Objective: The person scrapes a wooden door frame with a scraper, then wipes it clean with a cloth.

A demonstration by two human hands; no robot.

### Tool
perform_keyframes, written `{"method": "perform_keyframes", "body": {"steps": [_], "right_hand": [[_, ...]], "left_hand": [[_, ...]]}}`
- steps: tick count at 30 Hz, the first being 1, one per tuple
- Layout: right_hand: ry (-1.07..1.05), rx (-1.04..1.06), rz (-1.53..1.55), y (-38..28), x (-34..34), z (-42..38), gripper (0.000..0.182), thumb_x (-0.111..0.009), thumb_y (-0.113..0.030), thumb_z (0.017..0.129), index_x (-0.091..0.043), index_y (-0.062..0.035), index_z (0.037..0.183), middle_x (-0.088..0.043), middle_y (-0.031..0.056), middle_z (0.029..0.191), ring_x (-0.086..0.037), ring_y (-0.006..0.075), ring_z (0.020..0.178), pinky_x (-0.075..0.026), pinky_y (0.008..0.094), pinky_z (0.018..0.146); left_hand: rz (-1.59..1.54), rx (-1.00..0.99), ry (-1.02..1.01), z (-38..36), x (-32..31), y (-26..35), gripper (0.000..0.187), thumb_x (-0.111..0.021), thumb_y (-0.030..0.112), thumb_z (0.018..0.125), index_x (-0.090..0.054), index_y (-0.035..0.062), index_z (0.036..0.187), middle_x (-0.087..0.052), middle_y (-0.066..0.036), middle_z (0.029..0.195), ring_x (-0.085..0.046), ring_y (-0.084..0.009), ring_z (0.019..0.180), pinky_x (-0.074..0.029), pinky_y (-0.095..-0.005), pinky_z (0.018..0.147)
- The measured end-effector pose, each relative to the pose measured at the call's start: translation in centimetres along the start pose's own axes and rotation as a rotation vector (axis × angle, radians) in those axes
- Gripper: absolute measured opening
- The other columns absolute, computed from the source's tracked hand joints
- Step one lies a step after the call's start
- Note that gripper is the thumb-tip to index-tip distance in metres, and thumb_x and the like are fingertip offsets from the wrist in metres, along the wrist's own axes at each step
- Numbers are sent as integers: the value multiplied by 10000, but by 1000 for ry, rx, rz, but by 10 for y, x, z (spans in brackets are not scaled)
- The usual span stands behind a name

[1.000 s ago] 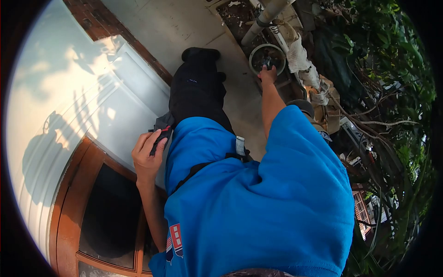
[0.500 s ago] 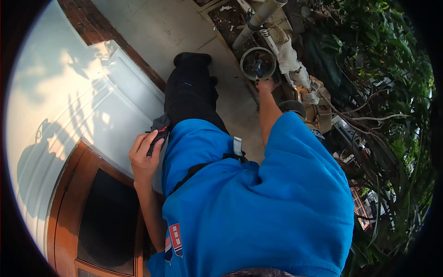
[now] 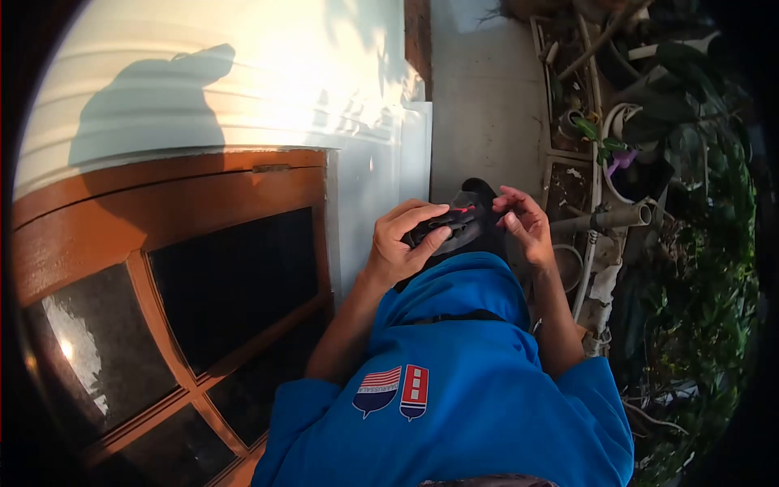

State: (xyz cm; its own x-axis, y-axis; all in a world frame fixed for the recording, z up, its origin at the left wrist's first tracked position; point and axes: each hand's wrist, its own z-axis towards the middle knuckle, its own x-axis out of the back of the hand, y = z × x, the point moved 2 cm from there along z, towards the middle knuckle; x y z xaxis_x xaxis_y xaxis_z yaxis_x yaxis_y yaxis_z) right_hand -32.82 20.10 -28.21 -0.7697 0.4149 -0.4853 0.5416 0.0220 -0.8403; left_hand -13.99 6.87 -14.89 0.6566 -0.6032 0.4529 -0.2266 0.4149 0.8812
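In front of my waist, my left hand [image 3: 403, 241] pinches a dark, crumpled bundle [image 3: 456, 233] between thumb and fingers. The bundle looks like black fabric with a small red strip; its exact kind cannot be made out. My right hand [image 3: 527, 226] is raised just to the right of it, fingers apart and slightly curled, with nothing visible in them. A small gap lies between its fingertips and the bundle. Behind my right wrist, partly covered, is a round pot [image 3: 570, 266].
An orange-brown wooden door [image 3: 174, 349] with glass panes stands on the left, below a pale wall [image 3: 300, 89]. Ahead runs a concrete path [image 3: 487, 105]. Planter troughs [image 3: 568, 183], a grey pipe [image 3: 613, 217] and dense plants [image 3: 698, 300] line the right side.
My right hand has left the round pot's rim and come back beside the bundle. My left hand has brought the bundle in front of my body. The view has turned towards the door.
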Motion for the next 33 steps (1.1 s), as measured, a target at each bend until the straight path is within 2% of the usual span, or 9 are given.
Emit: {"method": "perform_keyframes", "body": {"steps": [3, 8, 11, 16, 19, 23, 24, 28, 33], "right_hand": [[-382, 21, -1, -62, -75, 16, 675, -762, -161, 874, -452, -15, 1456, -620, 104, 1266, -574, 194, 1161, -438, 318, 981], [-382, -2, -283, -55, -130, 41, 227, -768, -36, 836, -721, -27, 1058, -686, 28, 910, -601, 131, 838, -488, 296, 829], [-528, 191, -419, -73, -160, 45, 272, -785, -23, 807, -713, -26, 1068, -668, 51, 869, -614, 160, 818, -490, 304, 806], [-318, 530, -759, -52, -182, 68, 413, -729, -10, 803, -650, -58, 1206, -582, 123, 1205, -564, 223, 1104, -491, 323, 875], [-90, 255, -857, -8, -162, 86, 398, -737, -124, 823, -644, -44, 1201, -560, 137, 1230, -577, 274, 1107, -483, 364, 913], [-555, -521, -748, 23, -167, 103, 434, -644, -228, 916, -574, -9, 1284, -628, 142, 1171, -592, 231, 1037, -488, 371, 899], [-619, -455, -761, 40, -167, 103, 409, -565, -288, 984, -574, -17, 1292, -666, 116, 1113, -609, 221, 951, -501, 360, 837], [-548, -949, -173, 44, -185, 98, 323, -470, -318, 1048, -641, -85, 1193, -642, 27, 981, -592, 153, 848, -484, 299, 708], [-477, -819, 40, 74, -189, 99, 287, -508, -240, 1021, -586, -93, 1256, -636, 20, 1008, -600, 117, 865, -505, 281, 751]], "left_hand": [[-89, 17, 76, -3, 14, 17, 339, -738, -5, 803, -683, -8, 1138, -693, -147, 1004, -692, -215, 882, -535, -284, 762], [42, 89, 309, -19, 55, 26, 350, -693, -22, 794, -663, -20, 1142, -674, -160, 1045, -681, -234, 961, -528, -313, 827], [224, 211, 334, -41, 72, 3, 356, -688, -4, 784, -659, -17, 1139, -664, -177, 1056, -684, -299, 941, -541, -348, 822], [-187, 329, 563, -79, 72, -22, 147, -659, 61, 925, -594, -18, 1029, -669, -112, 1036, -613, -137, 922, -493, -285, 827], [-224, 310, 647, -88, 74, -29, 132, -643, 75, 944, -578, -13, 1020, -669, -108, 1040, -599, -123, 924, -482, -272, 837], [-237, 440, 687, -91, 71, -38, 115, -620, 95, 959, -586, -14, 961, -672, -96, 944, -598, -117, 861, -481, -288, 756], [-198, 452, 659, -86, 72, -36, 119, -615, 97, 958, -588, -19, 962, -671, -111, 929, -615, -143, 849, -484, -302, 746], [62, 464, 542, -64, 67, -33, 147, -605, 102, 948, -602, -32, 1008, -666, -188, 926, -665, -277, 833, -500, -358, 725], [508, 344, 443, -51, 69, -31, 259, -625, 30, 869, -632, -20, 1123, -681, -218, 1061, -651, -383, 1024, -495, -441, 883]]}}
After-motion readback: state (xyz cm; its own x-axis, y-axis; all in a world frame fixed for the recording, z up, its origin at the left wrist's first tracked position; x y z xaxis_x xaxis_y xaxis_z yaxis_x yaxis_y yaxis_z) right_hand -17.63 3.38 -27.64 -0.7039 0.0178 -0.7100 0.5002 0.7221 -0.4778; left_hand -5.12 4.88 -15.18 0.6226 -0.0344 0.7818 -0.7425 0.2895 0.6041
